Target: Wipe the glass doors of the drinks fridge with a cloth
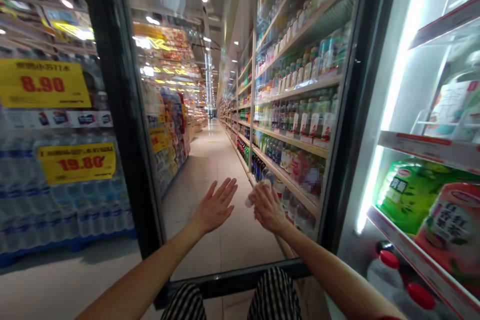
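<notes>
A glass door point(195, 255) with a black frame stands swung open in front of me. My left hand point(215, 206) is held up before the glass, its fingers stretched out and nothing in it. Whether its fingertips touch the pane I cannot tell. Beside it, my right hand point(270, 212) is at the glass with bent fingers over a pale crumpled cloth point(249, 202). Most of the cloth is hidden under the fingers, and its exact material is unclear. Through the pane I see a store aisle and bottle shelves, partly blurred.
To the right is a lit refrigerator with a shelf edge point(431, 146), green packs point(403, 195), a pink pack point(450, 225) and red-capped bottles point(386, 270). Stacked water bottles point(75, 210) with yellow price signs point(77, 164) stand left. My knees point(275, 295) are near the door's bottom frame.
</notes>
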The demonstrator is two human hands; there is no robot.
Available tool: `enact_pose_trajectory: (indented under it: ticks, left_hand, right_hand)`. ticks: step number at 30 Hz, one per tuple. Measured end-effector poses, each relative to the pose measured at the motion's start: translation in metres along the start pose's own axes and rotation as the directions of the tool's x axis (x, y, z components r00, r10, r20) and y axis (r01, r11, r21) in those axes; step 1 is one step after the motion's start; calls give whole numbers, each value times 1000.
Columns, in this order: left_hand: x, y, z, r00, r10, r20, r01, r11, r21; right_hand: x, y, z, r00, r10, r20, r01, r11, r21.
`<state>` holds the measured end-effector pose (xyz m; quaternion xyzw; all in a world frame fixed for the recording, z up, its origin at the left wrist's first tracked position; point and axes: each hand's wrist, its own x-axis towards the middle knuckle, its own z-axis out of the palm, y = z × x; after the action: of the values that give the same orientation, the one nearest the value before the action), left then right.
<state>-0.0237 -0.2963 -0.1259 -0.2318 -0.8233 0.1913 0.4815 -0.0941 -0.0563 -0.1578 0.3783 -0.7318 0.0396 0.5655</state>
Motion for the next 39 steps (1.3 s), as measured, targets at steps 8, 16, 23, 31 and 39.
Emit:
enact_pose_trajectory:
  ticks: [8,16,23,31,39]
  left_hand:
    - [-8,-36,-15,996,-79,-41,81,996,40]
    - [8,-67,-39,985,-144,-92,152,984,92]
    - [43,-89,-55,971,-179,-160,197,975,103]
    - [93,-103,-66,962,-162,-221,185,979,90]
    - [117,-109,-73,961,-138,-238,163,983,88]
  right_hand:
    - [88,3,-13,958,238,-159,-242,970,-7]
    - [129,17,-29,973,-230,-10,230,973,-4]
    - [159,47,-45,972,-233,-44,229,970,-80]
    - [179,91,-66,926,182,-332,-244,957,-156]
    - [189,135,-79,878,305,-368,-376,916,-139]
